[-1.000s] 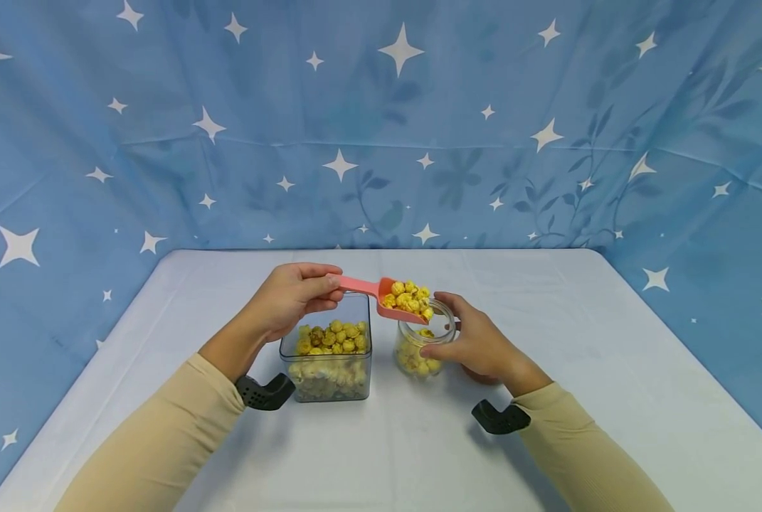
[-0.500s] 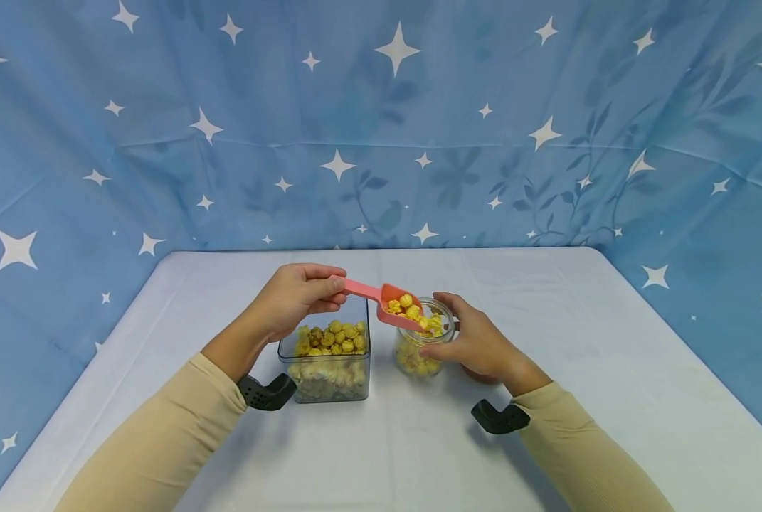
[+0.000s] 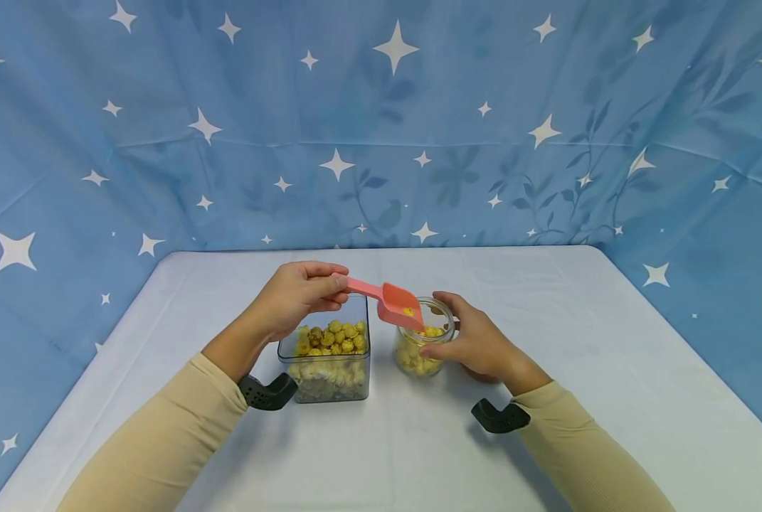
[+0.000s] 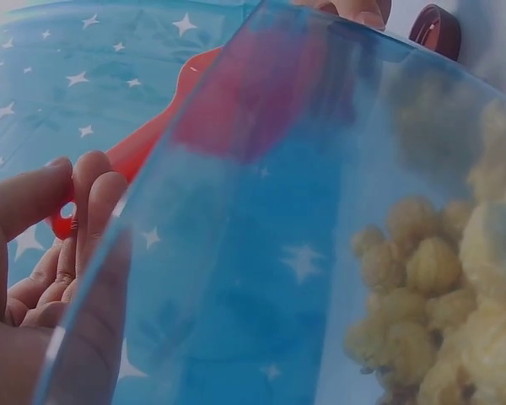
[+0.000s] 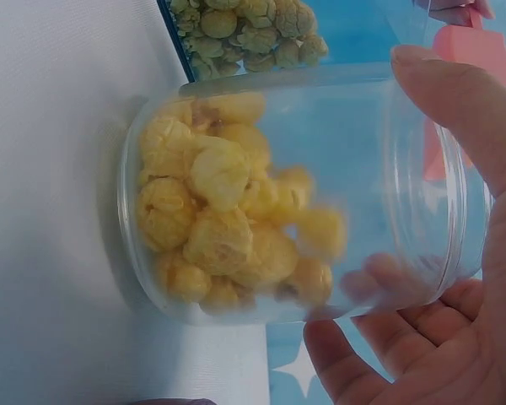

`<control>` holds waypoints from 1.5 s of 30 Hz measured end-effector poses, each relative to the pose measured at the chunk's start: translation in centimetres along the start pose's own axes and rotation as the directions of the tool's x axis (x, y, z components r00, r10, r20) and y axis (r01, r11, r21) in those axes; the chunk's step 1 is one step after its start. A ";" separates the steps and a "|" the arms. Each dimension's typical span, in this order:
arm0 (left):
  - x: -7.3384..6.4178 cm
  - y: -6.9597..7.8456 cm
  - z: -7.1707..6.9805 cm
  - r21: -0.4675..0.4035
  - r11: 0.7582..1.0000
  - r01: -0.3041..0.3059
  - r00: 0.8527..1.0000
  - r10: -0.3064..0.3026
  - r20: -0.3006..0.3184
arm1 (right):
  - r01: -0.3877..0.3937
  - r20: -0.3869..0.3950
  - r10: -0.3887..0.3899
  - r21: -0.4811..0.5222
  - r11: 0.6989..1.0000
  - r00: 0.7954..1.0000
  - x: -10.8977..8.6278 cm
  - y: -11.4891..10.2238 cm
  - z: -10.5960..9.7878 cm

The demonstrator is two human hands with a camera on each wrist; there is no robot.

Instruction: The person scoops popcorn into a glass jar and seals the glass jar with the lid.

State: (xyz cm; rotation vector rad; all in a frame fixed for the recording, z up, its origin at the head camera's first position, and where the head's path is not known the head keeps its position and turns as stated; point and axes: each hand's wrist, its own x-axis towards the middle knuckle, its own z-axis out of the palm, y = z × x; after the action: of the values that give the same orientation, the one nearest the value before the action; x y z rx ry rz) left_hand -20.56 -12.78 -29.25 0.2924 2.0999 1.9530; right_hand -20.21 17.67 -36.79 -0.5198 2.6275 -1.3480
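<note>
My left hand (image 3: 300, 295) pinches the handle of a pink scoop (image 3: 400, 304) between thumb and fingers. The scoop tilts down to the right over the mouth of a clear jar (image 3: 417, 361), with a little yellow popcorn left in it. Around the jar's upper part, my right hand (image 3: 479, 345) grips with thumb in front and fingers behind. In the right wrist view, popcorn (image 5: 211, 202) fills the lower part of the jar, and some pieces look blurred. Below my left hand stands a clear square container (image 3: 332, 387) holding more popcorn (image 4: 422, 270).
A reddish-brown round lid (image 4: 436, 32) lies on the table beside the jar, partly hidden by my right hand in the head view. The white tabletop (image 3: 381, 455) reaches back to a blue curtain (image 3: 381, 192) with white stars.
The scoop has tipped further down over the jar, and nearly all its popcorn has dropped into it. My right hand has stayed on the jar.
</note>
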 end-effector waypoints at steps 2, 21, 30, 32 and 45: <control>0.0 0.0 0.0 0.004 1.000 -0.009 1.000 0.009 0.002 | 0.000 0.001 0.000 -0.001 1.000 1.000 0.0 0.0 0.0; -0.2 -0.2 -0.2 0.004 1.000 -0.029 1.000 0.029 0.001 | 0.001 -0.001 -0.001 -0.004 1.000 1.000 -0.1 0.4 0.0; -0.7 0.0 -1.1 0.013 0.999 -0.035 0.999 0.036 -0.004 | 0.004 0.000 -0.004 -0.012 1.000 1.000 0.0 0.2 0.0; -0.9 0.1 -1.4 0.013 0.999 -0.041 0.999 0.041 -0.011 | 0.006 -0.004 -0.006 -0.021 1.000 1.000 0.0 0.1 0.0; -2.9 0.7 -3.9 -0.001 0.998 -0.067 0.997 0.067 -0.034 | 0.086 -0.014 -0.087 -0.065 0.994 0.996 -0.2 -0.9 -0.5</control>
State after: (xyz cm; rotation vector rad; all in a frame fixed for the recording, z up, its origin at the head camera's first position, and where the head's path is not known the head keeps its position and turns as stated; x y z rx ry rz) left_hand -19.07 -17.35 -28.13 0.3349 2.1356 2.0113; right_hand -20.00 17.67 -35.80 -0.6409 2.6984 -1.3002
